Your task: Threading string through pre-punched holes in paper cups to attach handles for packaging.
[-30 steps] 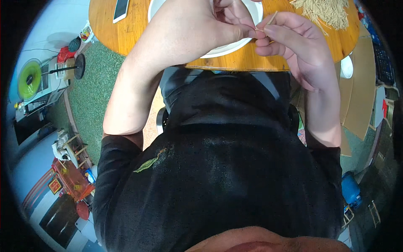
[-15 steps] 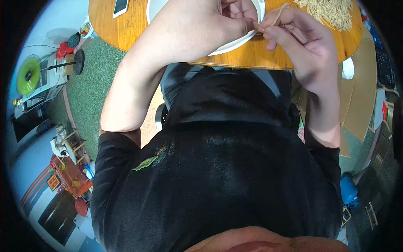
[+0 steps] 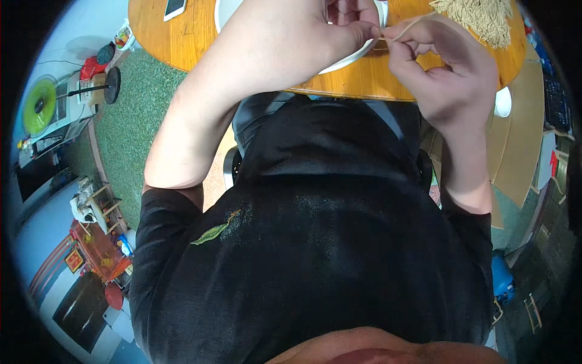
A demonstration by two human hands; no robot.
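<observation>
My left hand (image 3: 348, 24) and my right hand (image 3: 445, 67) meet above a white plate (image 3: 348, 57) on a round wooden table (image 3: 182, 36). Both pinch the same thin pale strand (image 3: 409, 27), which runs between the fingertips. The left fingers are closed on one end over the plate. The right thumb and forefinger grip the other end. A heap of similar pale strands (image 3: 479, 18) lies on the table just beyond my right hand.
A phone (image 3: 174, 7) lies at the table's far left. Green carpet (image 3: 130, 121) covers the floor on the left, with a round green fan (image 3: 37, 112) and a small black stand (image 3: 100, 88). A white cup (image 3: 503, 100) sits at the right.
Both hands have moved slightly upward and to the right over the plate, still pinching the strand between them.
</observation>
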